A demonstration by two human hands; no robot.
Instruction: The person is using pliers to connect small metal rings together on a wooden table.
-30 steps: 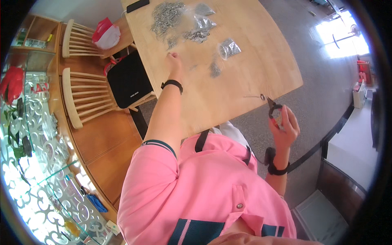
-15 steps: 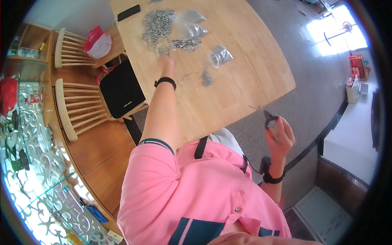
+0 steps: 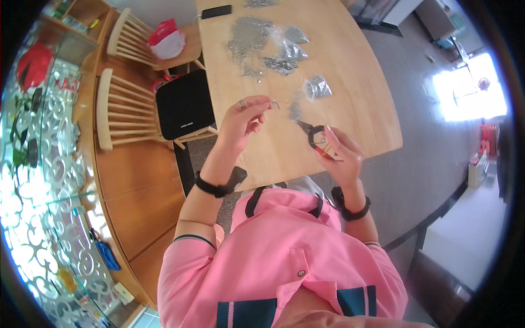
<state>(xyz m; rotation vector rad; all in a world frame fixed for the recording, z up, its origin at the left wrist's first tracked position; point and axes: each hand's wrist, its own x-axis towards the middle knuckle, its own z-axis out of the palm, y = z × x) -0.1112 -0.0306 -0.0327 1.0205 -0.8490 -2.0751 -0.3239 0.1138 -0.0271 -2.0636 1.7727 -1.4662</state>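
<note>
Pliers gripped in the right hand, tip beyond the fingers, long axis slanting up-left, small metal piece pinched in the left hand, jutting rightward past the fingertips, end curving down

home-like room | wooden table | 2 spindle-back chairs | scrollwork panel

Showed a pale wooden desk with a black phone lying flat by the left edge. Carried, to the right of the phone, a wide heap of small silver metal pieces, then clear plastic bags and a darker cluster. Nearer, held another clear bag beside a loose grey scatter.
</note>
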